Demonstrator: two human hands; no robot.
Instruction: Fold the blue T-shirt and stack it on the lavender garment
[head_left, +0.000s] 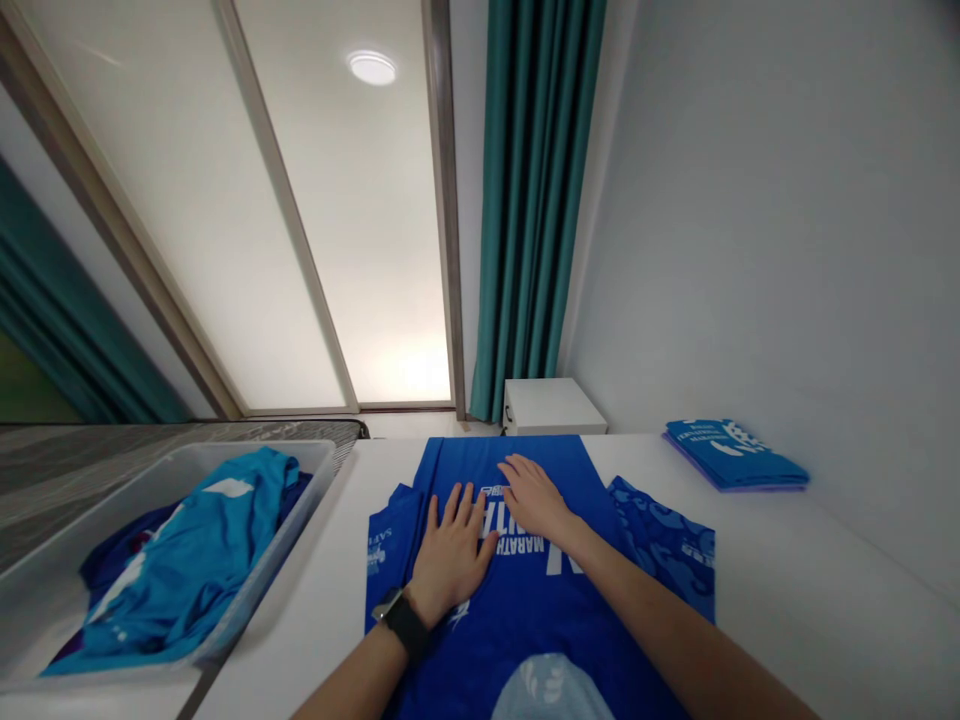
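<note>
A blue T-shirt [480,660] with white "MARATHON" lettering lies spread on the white table, its sleeves out to both sides. The right sleeve carries a wavy lighter pattern. My left hand [454,550] rests flat on the shirt left of the lettering, fingers apart, with a dark watch on the wrist. Higher up and to the right, my right hand [531,492] lies on the cloth, fingers stretched out, covering part of the print. Neither hand grips the fabric.
At the left stands a translucent plastic bin [319,470] holding crumpled blue and dark clothes [195,560]. A folded blue shirt stack [735,455] sits on the table [795,580] near the wall. Beyond the far edge is a white cabinet [551,403] by a teal curtain [536,200].
</note>
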